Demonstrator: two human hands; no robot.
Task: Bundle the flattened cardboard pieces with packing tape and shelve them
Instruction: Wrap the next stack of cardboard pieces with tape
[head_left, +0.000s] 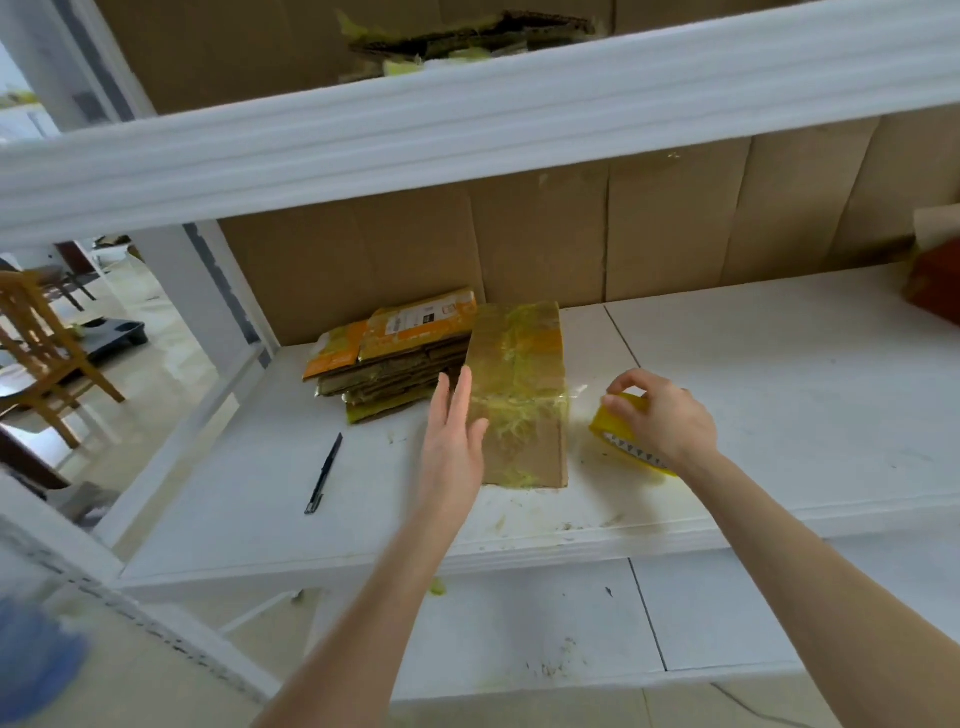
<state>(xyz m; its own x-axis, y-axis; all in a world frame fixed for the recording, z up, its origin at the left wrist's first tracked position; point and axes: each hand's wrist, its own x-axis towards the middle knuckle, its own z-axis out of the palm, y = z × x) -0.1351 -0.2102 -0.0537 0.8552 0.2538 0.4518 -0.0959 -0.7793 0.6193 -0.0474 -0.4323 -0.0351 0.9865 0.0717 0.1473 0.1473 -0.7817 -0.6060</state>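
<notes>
A flat brown cardboard bundle (524, 384), wrapped in yellowish clear tape, lies on the white middle shelf (753, 395). My left hand (454, 436) rests flat and open against its left edge. My right hand (662, 421) grips a yellow tape dispenser (618, 423) with a toothed cutter, just right of the bundle; a strand of clear tape runs from it to the bundle's right side. A stack of flattened cardboard pieces (395, 353) with orange labels sits behind and left, touching the bundle.
A black pen-like knife (324, 473) lies on the shelf at the left. More taped cardboard (467, 41) sits on the upper shelf. A red-brown box (935, 280) stands at the far right. A wooden chair (47, 343) is on the floor at left.
</notes>
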